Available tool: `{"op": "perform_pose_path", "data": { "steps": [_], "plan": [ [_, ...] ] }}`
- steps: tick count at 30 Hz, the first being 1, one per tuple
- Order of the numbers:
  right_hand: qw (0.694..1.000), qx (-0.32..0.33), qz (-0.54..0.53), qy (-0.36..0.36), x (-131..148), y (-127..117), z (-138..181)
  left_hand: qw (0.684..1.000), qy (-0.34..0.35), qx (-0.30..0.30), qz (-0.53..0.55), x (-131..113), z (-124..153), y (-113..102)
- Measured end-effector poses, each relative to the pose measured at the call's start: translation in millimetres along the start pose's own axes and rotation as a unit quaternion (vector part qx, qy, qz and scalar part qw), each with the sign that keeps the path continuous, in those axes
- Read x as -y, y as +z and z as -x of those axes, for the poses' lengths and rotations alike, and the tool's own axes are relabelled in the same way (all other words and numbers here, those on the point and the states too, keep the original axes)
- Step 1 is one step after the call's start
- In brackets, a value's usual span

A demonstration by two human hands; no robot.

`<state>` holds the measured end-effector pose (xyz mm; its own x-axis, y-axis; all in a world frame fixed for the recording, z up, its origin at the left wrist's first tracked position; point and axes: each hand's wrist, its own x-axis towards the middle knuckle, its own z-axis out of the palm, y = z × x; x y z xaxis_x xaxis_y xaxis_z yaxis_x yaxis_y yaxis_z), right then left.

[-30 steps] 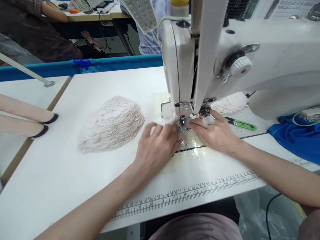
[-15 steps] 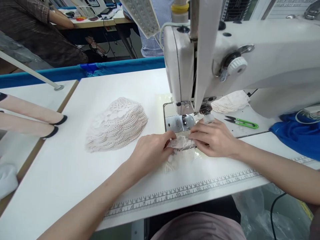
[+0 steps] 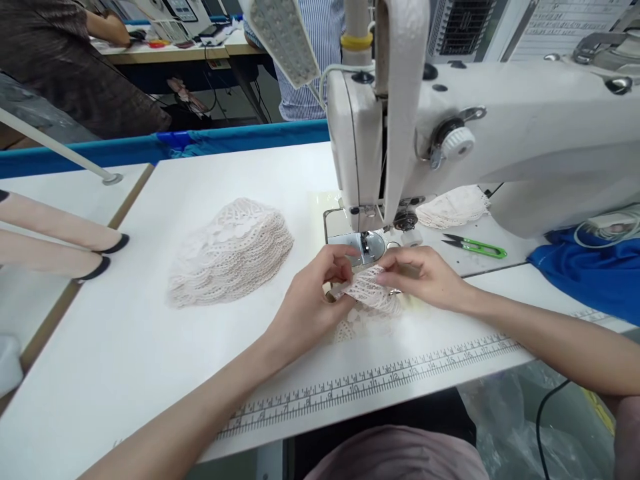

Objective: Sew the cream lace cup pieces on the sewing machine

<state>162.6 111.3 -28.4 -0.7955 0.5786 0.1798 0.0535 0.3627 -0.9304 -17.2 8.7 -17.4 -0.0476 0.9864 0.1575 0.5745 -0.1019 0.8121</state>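
Note:
A small piece of white lace [image 3: 373, 292] is held up just in front of the sewing machine's needle plate. My left hand [image 3: 320, 287] pinches its left end between thumb and fingers. At its upper right edge, my right hand [image 3: 425, 273] also has the lace between thumb and forefinger. The lower part of the lace hangs toward the table. Behind my fingers stand the presser foot [image 3: 365, 241] and the sewing machine [image 3: 360, 147]. To the left lies a fanned stack of lace pieces [image 3: 235, 257].
Right of the needle lie green thread snips [image 3: 477, 247] and more lace pieces [image 3: 455, 207]. Blue cloth [image 3: 590, 273] lies at the right edge. A printed ruler [image 3: 370, 387] runs along the table's front. Two padded rods [image 3: 60, 227] are at left; other people are beyond the blue-edged table.
Both hands have lifted and turned the lace, so more of its openwork shows. My fingers have shifted their grip along it. The camera view has tilted slightly.

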Motion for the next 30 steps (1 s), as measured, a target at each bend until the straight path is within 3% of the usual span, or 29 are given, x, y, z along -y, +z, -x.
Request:
{"op": "perform_pose_path", "data": {
  "steps": [4, 7, 9, 16, 24, 27, 30],
  "plan": [
    [0.994, -0.057, -0.083, 0.046, -1.1, -1.5, -2.3, 0.992, -0.085, 0.093, 0.012, 0.4, -3.8, -9.5],
    [0.989, -0.058, -0.117, 0.064, -1.9, -2.2, -4.7, 0.975, -0.121, 0.187, -0.005, -0.8, -5.8, -17.0],
    [0.987, -0.053, -0.133, 0.079, -2.5, -2.6, -5.7, 0.968, -0.122, 0.218, 0.005, -1.8, -6.3, -19.7],
    [0.986, -0.048, -0.143, 0.073, -5.9, -4.9, -6.3, 0.959, -0.123, 0.239, 0.086, 1.8, -8.6, -18.6],
    [0.986, -0.05, -0.131, 0.086, -7.3, -5.7, -5.8, 0.937, -0.169, 0.257, 0.168, 4.9, -13.8, -25.1],
    [0.988, -0.051, -0.116, 0.091, -5.8, -5.9, -5.9, 0.943, -0.195, 0.226, 0.146, 3.1, -14.9, -26.1],
    [0.991, -0.049, -0.093, 0.084, -6.8, -6.3, -5.7, 0.965, -0.193, 0.143, 0.106, 2.6, -14.4, -23.8]
  ]
}}
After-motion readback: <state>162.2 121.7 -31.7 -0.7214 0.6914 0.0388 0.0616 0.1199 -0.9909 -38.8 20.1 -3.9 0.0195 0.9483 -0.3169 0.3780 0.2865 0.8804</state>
